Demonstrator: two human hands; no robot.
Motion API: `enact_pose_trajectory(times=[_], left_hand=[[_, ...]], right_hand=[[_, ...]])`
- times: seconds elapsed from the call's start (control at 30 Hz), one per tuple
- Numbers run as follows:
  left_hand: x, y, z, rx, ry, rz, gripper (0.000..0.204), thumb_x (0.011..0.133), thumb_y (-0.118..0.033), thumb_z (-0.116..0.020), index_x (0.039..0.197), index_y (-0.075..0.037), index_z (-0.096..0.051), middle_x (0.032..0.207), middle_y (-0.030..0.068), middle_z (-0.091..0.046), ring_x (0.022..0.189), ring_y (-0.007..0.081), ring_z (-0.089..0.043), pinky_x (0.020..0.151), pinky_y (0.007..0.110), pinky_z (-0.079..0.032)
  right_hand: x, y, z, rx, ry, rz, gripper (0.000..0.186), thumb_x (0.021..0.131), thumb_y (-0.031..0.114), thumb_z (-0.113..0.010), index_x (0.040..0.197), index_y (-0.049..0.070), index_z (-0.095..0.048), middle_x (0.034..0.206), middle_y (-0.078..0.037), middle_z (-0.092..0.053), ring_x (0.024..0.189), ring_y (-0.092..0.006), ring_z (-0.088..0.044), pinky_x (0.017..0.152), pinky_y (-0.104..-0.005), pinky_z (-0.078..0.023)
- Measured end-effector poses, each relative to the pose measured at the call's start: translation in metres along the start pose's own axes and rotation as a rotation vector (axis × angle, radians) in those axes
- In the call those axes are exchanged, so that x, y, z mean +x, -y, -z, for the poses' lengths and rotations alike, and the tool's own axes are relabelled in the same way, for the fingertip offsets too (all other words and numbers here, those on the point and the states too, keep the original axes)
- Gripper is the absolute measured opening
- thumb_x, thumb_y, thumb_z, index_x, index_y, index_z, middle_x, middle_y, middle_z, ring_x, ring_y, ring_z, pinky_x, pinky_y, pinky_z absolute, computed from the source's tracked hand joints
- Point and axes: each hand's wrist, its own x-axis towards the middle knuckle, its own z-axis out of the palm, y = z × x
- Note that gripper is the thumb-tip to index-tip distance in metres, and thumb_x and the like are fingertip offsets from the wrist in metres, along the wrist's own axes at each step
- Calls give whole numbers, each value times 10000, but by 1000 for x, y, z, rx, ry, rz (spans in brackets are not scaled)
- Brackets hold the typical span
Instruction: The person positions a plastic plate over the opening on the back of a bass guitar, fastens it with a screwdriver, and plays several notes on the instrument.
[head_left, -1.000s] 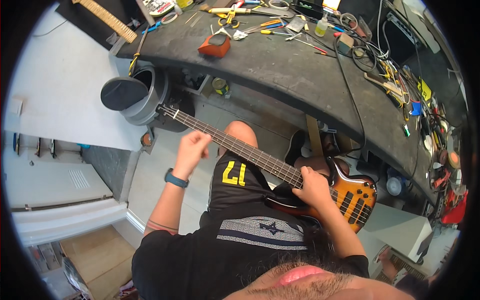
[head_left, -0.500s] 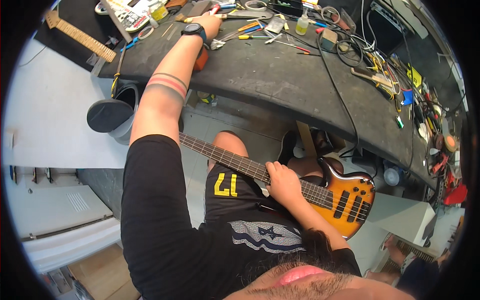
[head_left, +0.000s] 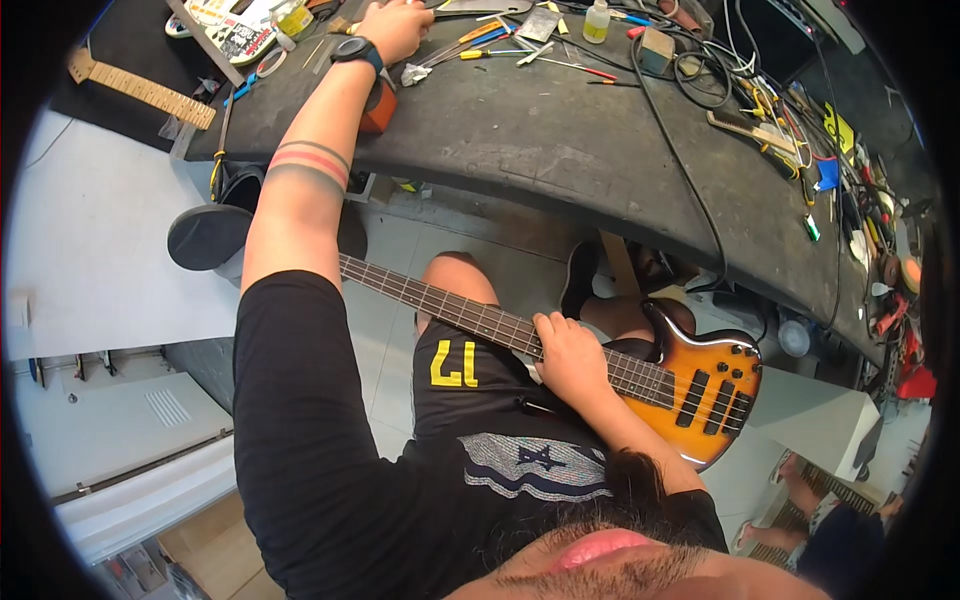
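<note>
A sunburst electric bass guitar (head_left: 690,385) lies across my lap, its long dark neck running up to the left and passing behind my left arm. My right hand (head_left: 572,355) rests over the strings on the upper neck, near the body, with its fingers closed over the neck's far edge. My left arm stretches out over the dark workbench (head_left: 480,135). At the bench's far left part, my left hand (head_left: 395,30) is among the tools, its fingertips at the picture's upper edge, so what they touch cannot be made out. An orange block-shaped thing (head_left: 378,108) stands under my left wrist.
Several screwdrivers (head_left: 480,53), a small clear bottle (head_left: 596,22), a brush (head_left: 745,128) and coiled cables (head_left: 703,80) lie on the bench. A loose guitar neck (head_left: 145,92) is at far left. A bin with a dark lid (head_left: 208,237) stands below. Another person's legs (head_left: 785,510) show lower right.
My left hand has shifted a little left and farther up the bench, its fingers now at the picture's edge. My right hand keeps its place on the bass guitar. The view has moved slightly.
</note>
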Motion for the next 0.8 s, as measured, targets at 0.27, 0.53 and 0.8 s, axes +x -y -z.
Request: enact_pose_trajectory(times=[0.27, 0.53, 0.8], left_hand=[[22, 8, -9, -938, -734, 459, 255, 1085, -215, -586, 1130, 19, -678, 992, 290, -750, 897, 495, -721, 811, 523, -576], [3, 0, 32, -624, -854, 418, 242, 1115, -240, -616, 1115, 0, -654, 877, 246, -755, 796, 448, -745, 717, 547, -574], [-196, -44, 97, -1641, -804, 480, 174, 1113, -112, -636, 1240, 4, -664, 984, 120, -756, 804, 216, -739, 756, 346, -608]], right_hand=[[1, 6, 3, 0, -9, 11, 600, 768, 168, -888, 1301, 69, -629, 1098, -101, -671, 1014, -285, -725, 868, -426, -590], [2, 12, 1, -26, 27, 22, 595, 790, 171, -876, 1322, 71, -630, 1125, -100, -667, 1035, -292, -714, 874, -428, -589], [6, 14, 11, 32, 26, 112, 892, 757, 161, -882, 1577, 81, -542, 1204, -119, -626, 1135, -314, -632, 938, -431, -531]])
